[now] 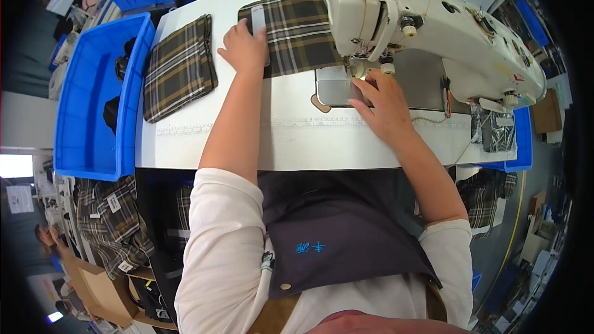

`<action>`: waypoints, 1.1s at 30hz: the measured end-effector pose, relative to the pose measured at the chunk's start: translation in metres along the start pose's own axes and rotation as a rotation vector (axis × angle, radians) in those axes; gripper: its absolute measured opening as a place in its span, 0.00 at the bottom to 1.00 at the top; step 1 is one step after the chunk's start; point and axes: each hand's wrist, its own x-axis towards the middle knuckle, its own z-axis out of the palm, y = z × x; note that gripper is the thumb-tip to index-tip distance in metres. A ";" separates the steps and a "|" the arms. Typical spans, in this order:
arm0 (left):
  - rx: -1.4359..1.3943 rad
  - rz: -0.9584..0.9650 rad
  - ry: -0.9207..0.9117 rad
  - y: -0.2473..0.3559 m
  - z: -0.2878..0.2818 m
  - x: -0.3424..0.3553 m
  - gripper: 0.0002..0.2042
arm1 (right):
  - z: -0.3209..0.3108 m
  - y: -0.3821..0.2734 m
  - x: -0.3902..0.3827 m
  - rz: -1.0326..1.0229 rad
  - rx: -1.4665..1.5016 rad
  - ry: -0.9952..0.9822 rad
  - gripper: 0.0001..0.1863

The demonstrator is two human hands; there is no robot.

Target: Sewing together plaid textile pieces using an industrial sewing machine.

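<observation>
Head camera view: the left hand (244, 48) is lying palm-down at 11 o'clock, its fingers loosely spread and clenching nothing, while resting across a slim pale-grey bar (257, 17) and the 9-o'clock edge of a dark plaid panel (297, 28); that panel is lying flat on the white tabletop (284, 148) at 12 o'clock, its opposite edge reaching the head of a white sewing machine (433, 25), which is stretching across 1 and 2 o'clock; the right hand (387, 108) is bending inward at 2 o'clock, its fingertips reaching just beside the needle area; whether they are pinching anything, one cannot tell; a silver metal plate (334, 89) is showing at 1 o'clock, near those fingers; a stack of plaid pieces (179, 68) is lying at 10 o'clock, apart from the panel; a blue bin (93, 117) is standing between 9 and 10 o'clock, holding a few dark items; a small tool with an orange part (448, 102) is lying between 2 and 3 o'clock; a clear bag (498, 133) is sitting at 3 o'clock; more plaid cloth (114, 222) is heaping up at 8 o'clock; a dark apron (365, 260) is spreading toward 6 o'clock between two white sleeves (223, 247).
</observation>
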 end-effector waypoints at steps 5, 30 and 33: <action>0.019 0.043 0.053 -0.009 -0.011 -0.015 0.23 | 0.003 -0.001 -0.001 -0.007 0.002 0.034 0.22; 0.433 -1.196 0.159 -0.408 -0.171 -0.398 0.26 | 0.017 0.027 -0.006 -0.123 -0.223 -0.008 0.20; 0.427 -0.810 0.436 -0.414 -0.174 -0.365 0.28 | 0.013 0.015 -0.001 -0.127 -0.215 0.027 0.19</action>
